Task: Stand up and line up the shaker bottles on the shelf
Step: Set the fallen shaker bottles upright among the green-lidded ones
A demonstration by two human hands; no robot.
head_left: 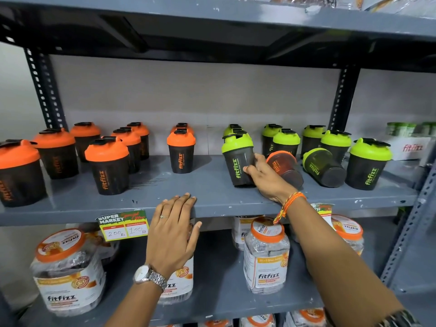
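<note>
A: Where do the shaker bottles stand at this moment?

B: Most are upright on the grey shelf (212,204): orange-lidded ones (106,165) fill the left half in loose rows, with another orange pair (181,151) nearer the middle, and green-lidded ones (369,164) take the right half. Two lie tipped over among the green group: an orange-lidded bottle on its side (283,167) and, just beside it to the right, a green-lidded bottle on its side (320,167), both with bases pointing toward the camera.

A: And the hands?

B: The right hand (262,178) is wrapped around the lower body of an upright green-lidded bottle (238,159), thumb on the front, fingers curled behind, so it is closed on that bottle. The fallen orange one lies just behind the knuckles. The left hand (173,230) holds nothing; its fingers are spread flat and rest over the shelf's front edge, next to a yellow price tag (122,226), apparently as a brace.

A: Which step does that look like?

B: Judging by the grip, the person is settling or nudging this green bottle into line at the head of its column. The standing-up part is not finished, since two bottles are down.

A: What does the next move ask for?

B: Probably releasing the green bottle without knocking it, then reaching right for the tipped orange one, righting it and carrying it across to the orange side. The gap there is tight, so a careless wrist could topple neighbours
</note>
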